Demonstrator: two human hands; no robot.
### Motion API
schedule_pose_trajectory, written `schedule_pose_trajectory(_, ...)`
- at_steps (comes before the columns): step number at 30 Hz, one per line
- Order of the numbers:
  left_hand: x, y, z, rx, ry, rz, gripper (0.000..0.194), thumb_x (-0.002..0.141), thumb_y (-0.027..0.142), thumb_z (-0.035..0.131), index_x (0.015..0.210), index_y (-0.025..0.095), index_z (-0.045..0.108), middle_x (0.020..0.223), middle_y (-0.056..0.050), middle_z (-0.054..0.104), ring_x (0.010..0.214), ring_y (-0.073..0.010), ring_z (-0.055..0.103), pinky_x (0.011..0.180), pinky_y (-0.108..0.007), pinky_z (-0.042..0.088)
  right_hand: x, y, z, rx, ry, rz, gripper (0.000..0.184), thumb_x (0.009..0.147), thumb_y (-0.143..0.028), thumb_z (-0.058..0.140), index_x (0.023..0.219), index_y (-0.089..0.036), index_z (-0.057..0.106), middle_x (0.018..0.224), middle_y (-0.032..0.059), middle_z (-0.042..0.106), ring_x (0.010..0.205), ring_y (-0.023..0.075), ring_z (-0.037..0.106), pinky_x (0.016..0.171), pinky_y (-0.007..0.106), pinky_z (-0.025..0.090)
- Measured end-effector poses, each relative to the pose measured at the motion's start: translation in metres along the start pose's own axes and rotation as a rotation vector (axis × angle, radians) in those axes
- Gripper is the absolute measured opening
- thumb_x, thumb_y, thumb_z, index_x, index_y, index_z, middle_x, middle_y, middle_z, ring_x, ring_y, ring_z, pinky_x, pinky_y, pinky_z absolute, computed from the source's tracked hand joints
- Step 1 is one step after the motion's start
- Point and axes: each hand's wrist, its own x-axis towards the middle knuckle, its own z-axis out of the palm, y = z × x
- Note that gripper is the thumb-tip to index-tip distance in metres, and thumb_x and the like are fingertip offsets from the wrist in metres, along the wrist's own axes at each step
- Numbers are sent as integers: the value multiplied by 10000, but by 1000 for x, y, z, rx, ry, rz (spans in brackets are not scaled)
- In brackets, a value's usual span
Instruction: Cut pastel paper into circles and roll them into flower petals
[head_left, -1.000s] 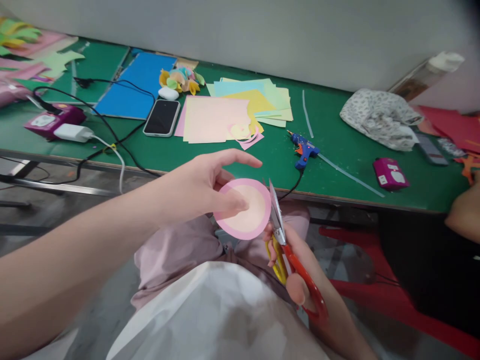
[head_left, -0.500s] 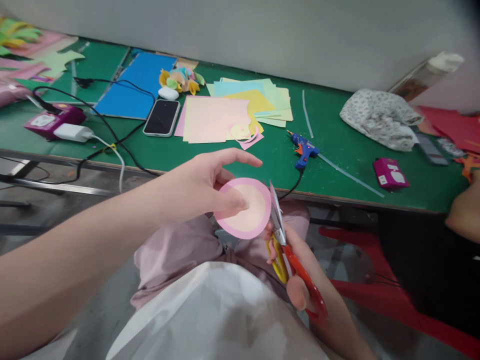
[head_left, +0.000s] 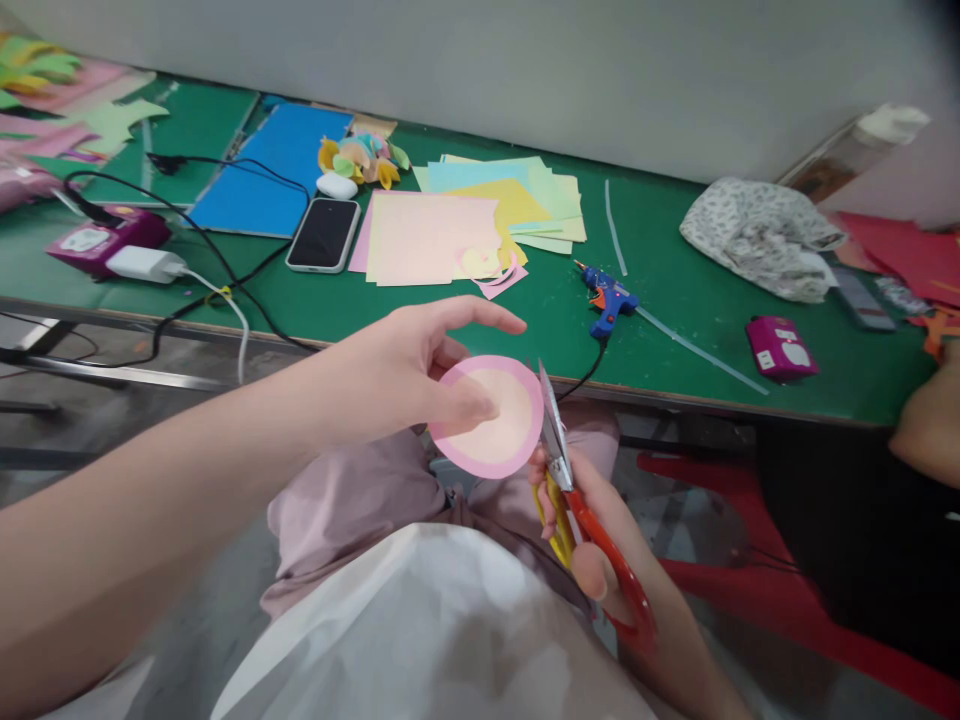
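Note:
My left hand [head_left: 427, 365] pinches a rounded paper piece [head_left: 514, 430], cream in the middle with a pink border. Its thumb lies across the cream face and its index finger stretches forward above the paper. My right hand [head_left: 592, 550] is wrapped round the scissors [head_left: 556, 450], which have one red-orange handle and one yellow handle. The scissor blades point up and stand close to the paper's right edge; whether they touch it I cannot tell. Both hands are over my lap, in front of the table edge.
On the green table [head_left: 679, 360] lie a blue glue gun [head_left: 611, 300] with its cord, stacked coloured paper [head_left: 427, 235], a phone [head_left: 324, 236], a blue folder [head_left: 259, 180] and a purple power adapter [head_left: 112, 240] with cables. Another person's arm [head_left: 934, 425] is at the right.
The fingers of my right hand have closed slightly, bringing the scissor handles a little nearer each other. My left hand and the paper piece stay almost still.

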Motion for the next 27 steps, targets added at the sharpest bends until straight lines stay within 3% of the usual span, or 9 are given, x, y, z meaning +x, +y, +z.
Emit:
schedule_pose_trajectory(3,0,0,0,13,-5,10,568,730,210,676,1273,296,535,659,44,607,562,-137,577,499,-230,422,-1,-5,1,53,63,77,763,685,-835,553,1204,-277,600,874,18,569,624,152,506,650,276,503)
schedule_pose_trajectory(6,0,1,-1,21,0,13,570,729,201,673,1276,295,542,652,44,603,556,-133,567,501,-230,413,1,-4,-1,65,0,63,708,718,-788,584,1196,-266,606,884,22,577,592,145,489,603,264,499)
schedule_pose_trajectory(14,-2,7,-3,13,-25,-10,579,727,189,683,1279,290,543,624,62,581,537,-122,531,477,-219,380,-2,-12,-2,19,28,125,698,687,-776,634,1170,-271,629,950,32,598,731,194,569,677,280,514)
schedule_pose_trajectory(18,-2,9,-3,15,-18,-16,552,715,161,678,1243,287,574,588,65,552,512,-108,508,452,-206,347,0,-7,-7,-16,-23,86,843,582,-893,571,1152,-275,631,984,58,601,711,214,571,583,292,500)
schedule_pose_trajectory(21,-1,9,-4,36,-27,-27,564,710,177,680,1249,301,570,580,65,547,509,-108,499,448,-205,338,3,-1,-11,-49,-36,20,845,547,-897,591,1145,-301,631,969,68,604,691,229,576,515,294,476)
schedule_pose_trajectory(27,5,1,-9,95,-62,7,596,708,223,701,1279,318,561,596,56,578,524,-126,528,458,-210,373,0,-5,-11,-60,-1,-80,707,623,-800,660,1121,-298,667,939,75,628,850,294,617,684,339,546)
